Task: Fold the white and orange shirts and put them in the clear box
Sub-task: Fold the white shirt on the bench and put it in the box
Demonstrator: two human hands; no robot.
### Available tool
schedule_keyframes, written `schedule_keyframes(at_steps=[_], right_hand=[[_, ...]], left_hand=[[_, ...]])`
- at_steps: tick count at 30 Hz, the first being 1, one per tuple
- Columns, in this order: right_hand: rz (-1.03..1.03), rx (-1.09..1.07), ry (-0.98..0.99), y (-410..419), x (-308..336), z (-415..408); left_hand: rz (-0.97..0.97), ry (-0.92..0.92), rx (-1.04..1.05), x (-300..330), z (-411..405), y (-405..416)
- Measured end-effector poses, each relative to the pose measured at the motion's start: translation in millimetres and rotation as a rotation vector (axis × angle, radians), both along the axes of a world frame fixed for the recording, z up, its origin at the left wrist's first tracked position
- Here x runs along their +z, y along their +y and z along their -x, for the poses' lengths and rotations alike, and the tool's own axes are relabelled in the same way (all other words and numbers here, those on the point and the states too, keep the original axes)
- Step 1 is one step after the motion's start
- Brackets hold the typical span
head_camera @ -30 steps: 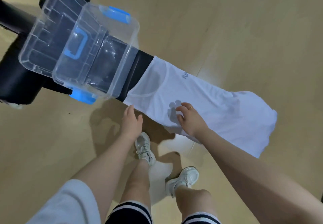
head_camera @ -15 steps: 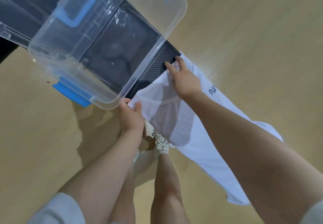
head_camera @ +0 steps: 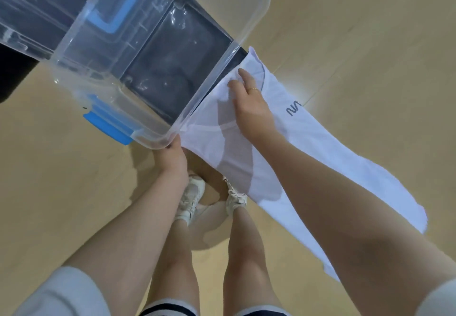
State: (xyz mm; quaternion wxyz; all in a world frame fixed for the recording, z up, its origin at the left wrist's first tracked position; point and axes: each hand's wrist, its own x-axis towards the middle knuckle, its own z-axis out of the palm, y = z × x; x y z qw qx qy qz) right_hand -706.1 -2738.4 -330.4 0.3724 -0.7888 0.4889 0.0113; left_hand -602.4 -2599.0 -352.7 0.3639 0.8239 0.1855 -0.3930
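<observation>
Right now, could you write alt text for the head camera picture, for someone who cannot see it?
Seen from above, a person's two hands hold the collar end of a white shirt beside an open clear box: the left hand grips one corner, the right hand pinches the cloth near the neckline. The shirt lies long and narrow over a black bench; no orange shirt shows.

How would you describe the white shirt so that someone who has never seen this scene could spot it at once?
Find the big clear box with blue latches at the top. A long white shirt runs from the box's near rim down to the right over the tan floor, with both hands, left and right, at its collar end. It is the only cloth laid out, with small grey lettering.
</observation>
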Motion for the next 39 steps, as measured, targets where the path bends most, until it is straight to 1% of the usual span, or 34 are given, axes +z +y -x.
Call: schedule_keyframes(at_steps=[2,3,5,8,9,10,12,13,14,17,18,19,20,21,24,25,26,29,34,36,39], right_hand=[[0.152,0.006,-0.034,29.7,-0.5,23.3],[0.202,0.035,-0.014,46.6,-3.6,39.1],[0.166,0.043,0.078,88.0,-9.9,71.4],[0.195,0.185,0.226,149.1,-23.1,108.9],[0.212,0.193,0.297,161.1,-29.8,118.3],[0.199,0.130,0.370,169.1,-36.1,127.2],[0.142,-0.141,0.471,180.3,-38.4,142.3],[0.121,-0.249,0.482,186.0,-36.2,150.4],[0.108,-0.287,0.445,194.7,-31.2,158.2],[0.176,-0.162,0.248,237.0,-17.6,171.8],[0.144,-0.188,0.196,252.4,-19.3,172.7],[0.055,-0.275,0.151,265.6,-23.4,171.6],[-0.069,-0.422,0.094,275.6,-30.8,169.6],[-0.221,-0.625,0.033,281.8,-40.2,166.1],[-0.635,-1.330,-0.280,282.7,-67.4,158.1],[-0.744,-1.497,-0.420,280.6,-78.3,155.4],[-0.823,-1.601,-0.551,278.5,-88.9,152.8],[-0.959,-1.752,-0.923,267.9,-107.8,141.1],[-1.020,-1.878,-1.433,245.6,-103.7,127.7],[-1.004,-1.908,-1.567,243.6,-93.1,127.1],[-0.969,-1.884,-1.631,251.0,-76.6,128.4]], left_hand=[[0.071,0.126,-0.012,1.4,10.2,1.5],[0.117,0.210,-0.034,1.8,17.3,3.1],[0.189,0.350,-0.073,3.2,33.5,7.5],[0.213,0.445,-0.241,0.0,56.6,21.3],[0.220,0.471,-0.303,-2.6,62.7,27.4],[0.224,0.501,-0.377,-6.1,66.7,34.1],[0.222,0.570,-0.498,-12.7,72.5,49.3],[0.223,0.591,-0.541,-14.9,74.6,56.7],[0.215,0.597,-0.573,-16.5,76.8,63.8],[0.184,0.570,-0.639,-23.5,83.6,76.0],[0.192,0.553,-0.663,-27.9,84.9,78.0],[0.201,0.543,-0.680,-32.1,86.3,79.0],[0.213,0.541,-0.690,-37.3,88.0,79.1],[0.234,0.548,-0.688,-42.7,90.5,79.1],[0.317,0.591,-0.708,-60.5,100.3,81.4],[0.345,0.611,-0.704,-67.5,103.8,82.5],[0.356,0.623,-0.693,-72.7,106.7,84.2],[0.404,0.652,-0.608,-84.6,115.2,83.7],[0.513,0.727,-0.421,-80.8,127.9,86.7],[0.549,0.755,-0.361,-72.7,131.7,90.8],[0.520,0.798,-0.306,-62.3,132.1,102.6]])
